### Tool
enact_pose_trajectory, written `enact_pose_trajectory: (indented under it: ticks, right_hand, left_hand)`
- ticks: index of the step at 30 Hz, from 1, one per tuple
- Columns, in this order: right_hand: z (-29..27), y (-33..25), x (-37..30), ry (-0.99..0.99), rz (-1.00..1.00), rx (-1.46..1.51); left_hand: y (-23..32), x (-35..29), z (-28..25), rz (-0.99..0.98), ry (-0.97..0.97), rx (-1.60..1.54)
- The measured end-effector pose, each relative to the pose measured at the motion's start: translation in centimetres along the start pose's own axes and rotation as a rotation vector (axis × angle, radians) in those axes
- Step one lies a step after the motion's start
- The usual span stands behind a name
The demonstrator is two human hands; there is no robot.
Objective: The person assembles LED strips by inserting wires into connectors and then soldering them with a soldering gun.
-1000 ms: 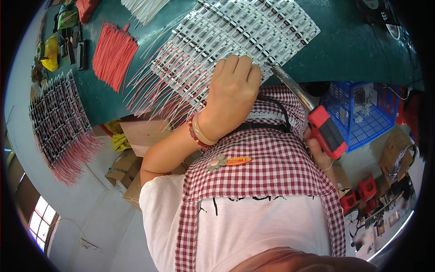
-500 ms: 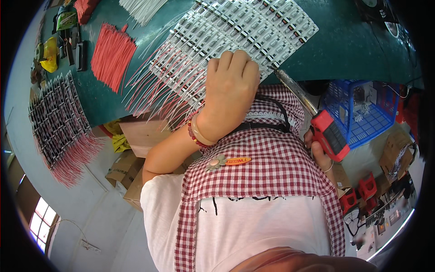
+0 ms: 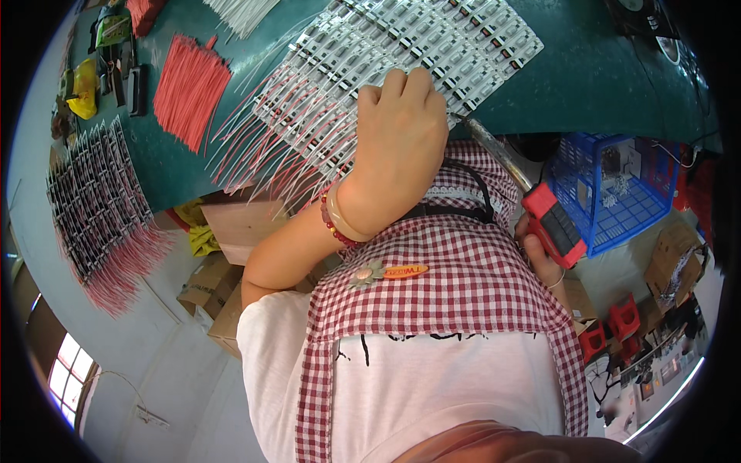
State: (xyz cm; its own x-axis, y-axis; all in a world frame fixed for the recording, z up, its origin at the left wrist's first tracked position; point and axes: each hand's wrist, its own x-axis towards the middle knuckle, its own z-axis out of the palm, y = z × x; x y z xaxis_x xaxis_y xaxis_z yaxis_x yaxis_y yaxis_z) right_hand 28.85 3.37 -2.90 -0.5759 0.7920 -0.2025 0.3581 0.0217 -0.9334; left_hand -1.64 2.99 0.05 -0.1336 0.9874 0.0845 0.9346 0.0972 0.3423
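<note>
Head view: left hand [image 3: 401, 147] lies flat, grip released, fingers pressing the near edge of the white module strips [image 3: 401, 54] on the green surface [image 3: 587, 69]. Strips run diagonally, up and right from the hand; red and white leads fan down-left. Right hand [image 3: 540, 258], well apart, grasps a red soldering tool [image 3: 552, 224], its tip angled toward the strips.

One red soldering tool [image 3: 554, 224], one blue wire basket [image 3: 617, 193], two red wire bundles [image 3: 189, 85], and two sheets of small boards [image 3: 401, 54].
</note>
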Motion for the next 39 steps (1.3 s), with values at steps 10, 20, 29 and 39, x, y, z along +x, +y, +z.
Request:
enact_pose_trajectory:
  ticks: [10, 20, 29, 39]
  right_hand:
    - [-0.8, 0.5, -0.8, 0.026, 0.109, 0.132]
    - [-0.3, -3.3, 3.8, 0.16, -0.043, 0.506]
    - [0.1, -5.9, 6.5, 0.106, -0.098, 0.495]
    - [0.4, -7.3, 7.9, 0.09, -0.155, 0.481]
  left_hand:
    - [0.0, 0.5, -0.4, 0.014, -0.051, 0.033]
    - [-14.0, -1.1, -7.8, -0.378, 0.239, 0.345]
    - [-21.1, -4.1, -6.2, -0.399, 0.371, 0.369]
    - [-21.7, -4.3, -7.9, -0.41, 0.508, 0.29]
